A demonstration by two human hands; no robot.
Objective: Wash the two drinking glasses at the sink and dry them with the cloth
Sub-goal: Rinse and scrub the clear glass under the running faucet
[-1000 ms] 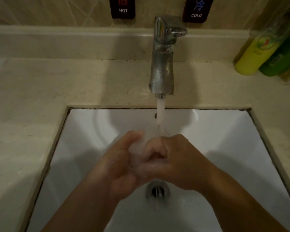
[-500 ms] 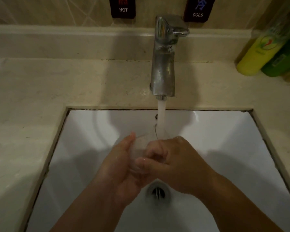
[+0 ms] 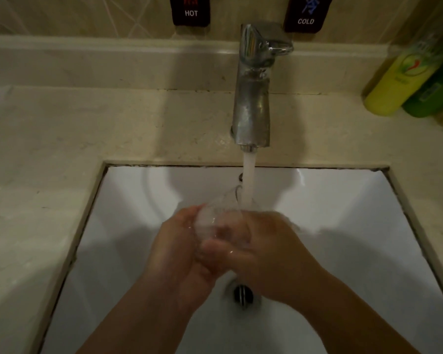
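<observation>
Beige stone counter [image 3: 62, 139] framed a white rectangular sink [image 3: 343, 226] on three visible sides, with a raised ledge and tiled wall behind it. On the wall sat two dark labels, HOT [image 3: 191, 11] and COLD [image 3: 305, 14], and between them a chrome tap [image 3: 252, 98] stood on the counter's back strip, its spout reaching just past the sink's rear edge. Water [image 3: 248, 180] ran straight down from it. At the far right corner of the counter a yellow bottle [image 3: 394, 83] leaned beside a green bottle [image 3: 435, 95], close to the ledge and well apart from the basin.

Over the middle of the basin, above the drain [image 3: 243, 295], both hands met under the stream. A clear drinking glass [image 3: 220, 215] was held between them, its rim tilted up toward the tap and blurred by splashing water. The left hand [image 3: 182, 249] cupped the glass from the left, fingers curled round its body. The right hand [image 3: 271, 251] was wrapped against the glass from the right, thumb across its near side. Bare white basin lay to either side of the forearms, wider on the right; the left counter stretched bare to the frame edge
</observation>
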